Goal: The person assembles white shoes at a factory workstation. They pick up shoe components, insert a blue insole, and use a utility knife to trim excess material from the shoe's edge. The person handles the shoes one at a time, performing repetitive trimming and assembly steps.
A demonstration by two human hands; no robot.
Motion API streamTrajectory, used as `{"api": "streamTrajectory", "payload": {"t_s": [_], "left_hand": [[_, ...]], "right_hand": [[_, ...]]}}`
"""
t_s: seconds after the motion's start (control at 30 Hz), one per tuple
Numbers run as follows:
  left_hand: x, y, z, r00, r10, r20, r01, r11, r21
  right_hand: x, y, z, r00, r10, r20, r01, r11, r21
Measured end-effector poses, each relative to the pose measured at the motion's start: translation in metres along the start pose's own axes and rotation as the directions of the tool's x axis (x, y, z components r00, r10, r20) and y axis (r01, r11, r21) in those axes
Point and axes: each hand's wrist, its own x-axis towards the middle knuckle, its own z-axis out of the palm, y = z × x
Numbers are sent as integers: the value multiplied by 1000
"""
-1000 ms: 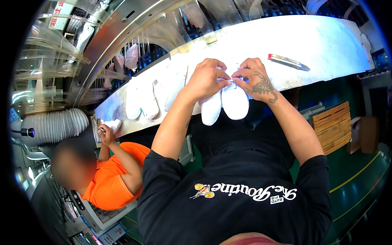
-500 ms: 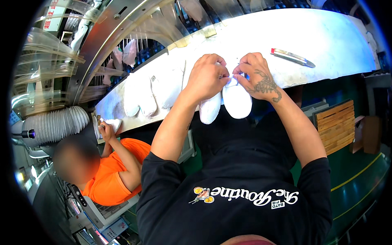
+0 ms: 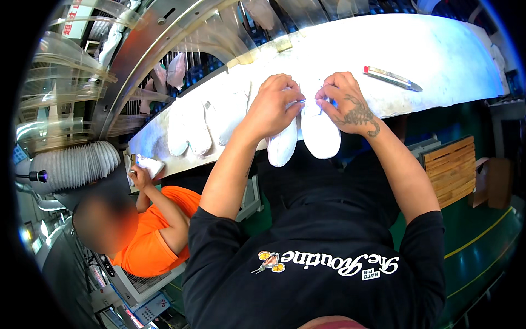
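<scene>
The left white shoe point(image 3: 282, 147) and the right white shoe point(image 3: 321, 138) lie at the desk's point(image 3: 416, 52) near edge, toes seemingly beyond it. Left hand point(image 3: 275, 107) and right hand point(image 3: 345, 104) curl over them; what each grip holds, I cannot tell. A careless pull might drop one.

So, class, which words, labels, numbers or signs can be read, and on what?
I won't copy wording, only locate it.
Black short-sleeved shirt: white script, upside down, plus white label.
White rectangular sign, upper left: red characters.
Blue-grey flat panel, lower left: too small to read.
</scene>
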Motion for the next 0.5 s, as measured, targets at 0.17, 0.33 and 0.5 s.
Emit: {"api": "streamTrajectory", "payload": {"t_s": [0.17, 0.33, 0.5], "left_hand": [[7, 7, -2, 997, -25, 75, 22, 999, 33], [3, 2, 1, 998, -15, 53, 13, 999, 36], [7, 3, 1, 996, 6, 88, -8, 1000, 23]], "right_hand": [[-2, 0, 0, 1000, 21, 7, -21, 1000, -8], [-7, -11, -22, 997, -57, 47, 58, 998, -3], [-6, -24, -22, 993, -27, 113, 43, 988, -145]]}}
